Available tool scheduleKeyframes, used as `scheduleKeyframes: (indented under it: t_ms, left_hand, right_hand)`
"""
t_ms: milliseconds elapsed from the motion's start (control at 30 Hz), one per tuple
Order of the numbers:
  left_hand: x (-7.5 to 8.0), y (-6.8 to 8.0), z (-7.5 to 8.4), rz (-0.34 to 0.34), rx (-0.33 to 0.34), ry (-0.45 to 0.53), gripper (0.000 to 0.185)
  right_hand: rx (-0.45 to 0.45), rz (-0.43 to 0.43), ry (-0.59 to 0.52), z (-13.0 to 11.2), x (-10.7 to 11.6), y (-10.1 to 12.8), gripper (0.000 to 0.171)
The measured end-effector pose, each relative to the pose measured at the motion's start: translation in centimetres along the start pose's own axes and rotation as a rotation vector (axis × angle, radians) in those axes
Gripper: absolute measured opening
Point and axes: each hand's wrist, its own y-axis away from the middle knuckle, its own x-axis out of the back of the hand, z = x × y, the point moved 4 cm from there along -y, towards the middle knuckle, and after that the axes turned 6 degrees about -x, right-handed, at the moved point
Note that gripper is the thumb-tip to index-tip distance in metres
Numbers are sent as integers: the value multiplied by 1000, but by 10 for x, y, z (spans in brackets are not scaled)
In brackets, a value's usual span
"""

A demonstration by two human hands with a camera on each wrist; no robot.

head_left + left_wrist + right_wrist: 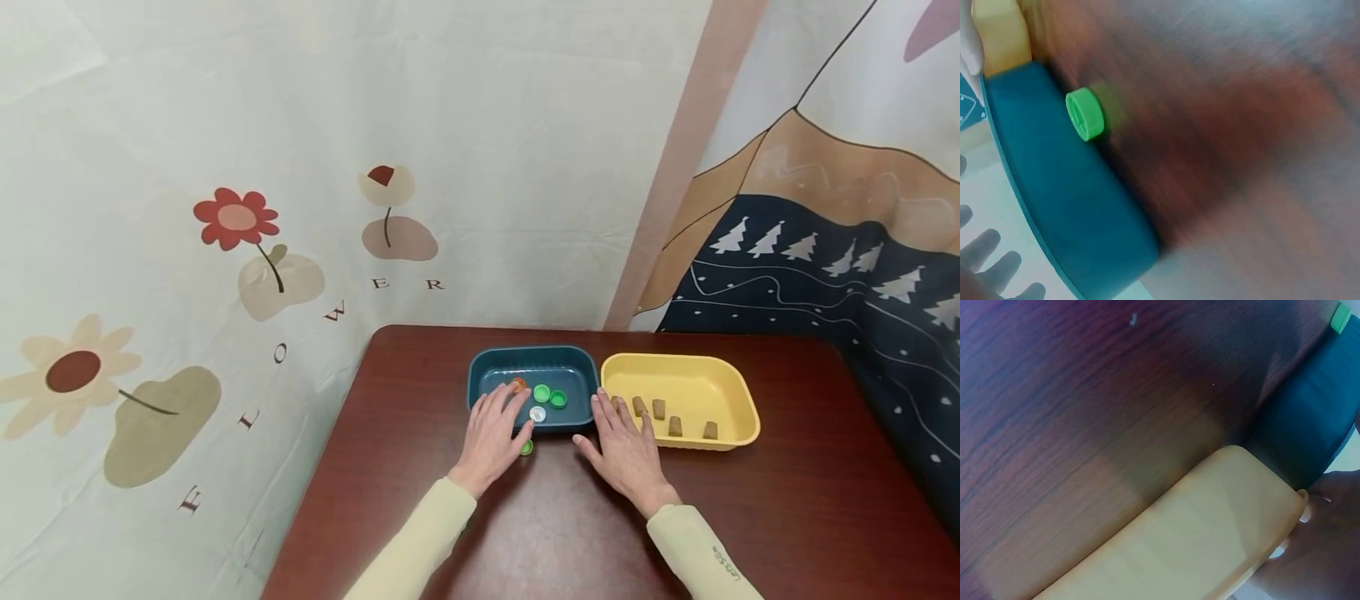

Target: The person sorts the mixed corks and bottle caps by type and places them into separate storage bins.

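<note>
My left hand [491,433] reaches over the near left rim of a blue basin [480,367], fingers spread and loosely bent, holding nothing. In the basin lie two green bottle caps [542,392], an orange cap [519,384] partly behind the fingers, and a white cap [537,413]. Another green bottle cap [1085,114] is outside, right against the basin's near wall, by my left thumb. My right hand [626,454] has its fingers extended over the near rims where the blue basin meets a yellow basin [693,379], its thumb out to the left.
Several brown cork-like pieces [675,427] stand or lie in the yellow basin, side by side with the blue one. Both basins stand toward the back of a dark red-brown wooden table [547,533]. A printed cloth [510,150] hangs behind the table's far edge.
</note>
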Motion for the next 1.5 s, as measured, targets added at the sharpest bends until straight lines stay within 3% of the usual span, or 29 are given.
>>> scheduleKeyframes:
  t_ms: [467, 567, 733, 833, 1200, 1500]
  left_hand:
    - [10, 41, 15, 72, -140, -27, 45]
    - [9, 47, 16, 11, -141, -61, 45]
    - [4, 53, 21, -108, -132, -195, 49]
    - [0, 55, 23, -145, -120, -244, 55]
    - [-17, 56, 25, -325, 7, -232, 68]
    - [-30, 52, 27, -393, 45, -261, 72]
  right_hand:
    - [4, 9, -11, -1, 1, 0, 81]
    - [8, 14, -4, -1, 2, 0, 81]
    - [5, 5, -3, -1, 2, 0, 83]
    - [3, -2, -10, -1, 1, 0, 83]
    - [1, -1, -11, 0, 0, 0, 83]
    - [-1, 2, -14, 0, -1, 0, 82]
